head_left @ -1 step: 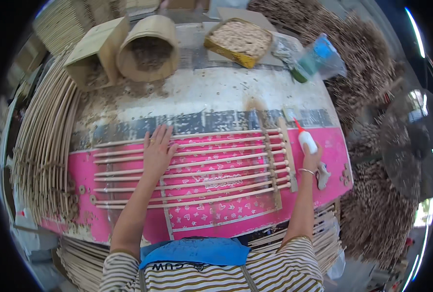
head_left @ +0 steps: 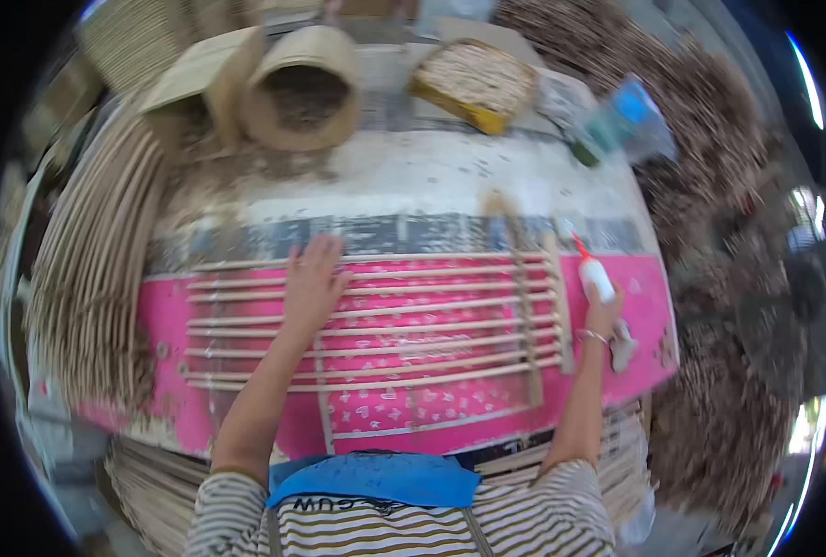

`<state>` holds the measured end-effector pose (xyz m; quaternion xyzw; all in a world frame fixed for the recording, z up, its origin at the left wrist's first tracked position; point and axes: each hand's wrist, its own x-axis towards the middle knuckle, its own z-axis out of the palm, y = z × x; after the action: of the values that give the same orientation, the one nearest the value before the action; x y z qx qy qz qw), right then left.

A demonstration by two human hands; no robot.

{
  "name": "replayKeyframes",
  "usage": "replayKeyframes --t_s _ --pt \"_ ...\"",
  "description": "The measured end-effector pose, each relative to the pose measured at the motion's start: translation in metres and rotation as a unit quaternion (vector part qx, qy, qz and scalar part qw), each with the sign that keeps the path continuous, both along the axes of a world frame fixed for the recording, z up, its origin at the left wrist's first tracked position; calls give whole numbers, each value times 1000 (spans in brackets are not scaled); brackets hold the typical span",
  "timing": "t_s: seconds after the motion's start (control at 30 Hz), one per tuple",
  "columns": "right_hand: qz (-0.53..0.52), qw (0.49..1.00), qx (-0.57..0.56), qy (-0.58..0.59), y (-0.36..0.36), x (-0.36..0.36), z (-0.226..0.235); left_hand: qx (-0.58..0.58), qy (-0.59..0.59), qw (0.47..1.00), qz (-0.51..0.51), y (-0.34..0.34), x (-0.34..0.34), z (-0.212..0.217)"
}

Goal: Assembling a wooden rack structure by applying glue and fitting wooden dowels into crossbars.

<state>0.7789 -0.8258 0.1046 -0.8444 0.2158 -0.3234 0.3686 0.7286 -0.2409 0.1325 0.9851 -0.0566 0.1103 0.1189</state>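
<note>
Several thin wooden slats (head_left: 404,306) lie side by side, running left to right, on a pink patterned sheet (head_left: 413,404) that covers the table. My left hand (head_left: 313,278) lies flat with spread fingers on the left part of the slats. Two wooden cross strips (head_left: 526,325) run front to back over the slats' right ends. My right hand (head_left: 604,314) grips a small white glue bottle (head_left: 595,275) with a red tip pointing away from me, just right of the cross strips. One loose strip (head_left: 324,408) lies front to back near me.
At the back stand a round cardboard tub (head_left: 302,88), a cardboard box (head_left: 195,79), a yellow tray of small sticks (head_left: 476,85) and a blue-green plastic pack (head_left: 617,121). Long slat bundles (head_left: 88,269) lie on the left. Brown fibrous heaps (head_left: 719,213) fill the right.
</note>
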Motion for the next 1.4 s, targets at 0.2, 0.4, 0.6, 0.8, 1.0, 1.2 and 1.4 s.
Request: replayKeyframes --t_s 0.2,0.4,0.6,0.8,1.0,1.2,1.4 --pt "-9 959 -272 79 8 -18 34 -16 -22 1000 -13 -12 0 -9" --pt "222 972 -79 -7 131 -21 74 -27 -40 999 -6 -6 -6 -9" --pt "455 877 -155 9 254 -6 76 -115 -5 993 -19 2 17 12" --pt "508 839 -191 51 301 1 70 -131 -92 977 140 143 138 31" --pt "485 856 -159 84 305 -7 86 -42 -45 995 84 189 214 12" --pt "498 850 -136 103 314 -4 89 156 -108 977 97 191 234 -11" --pt "498 853 -122 97 318 -6 98 62 -37 993 95 201 185 5"
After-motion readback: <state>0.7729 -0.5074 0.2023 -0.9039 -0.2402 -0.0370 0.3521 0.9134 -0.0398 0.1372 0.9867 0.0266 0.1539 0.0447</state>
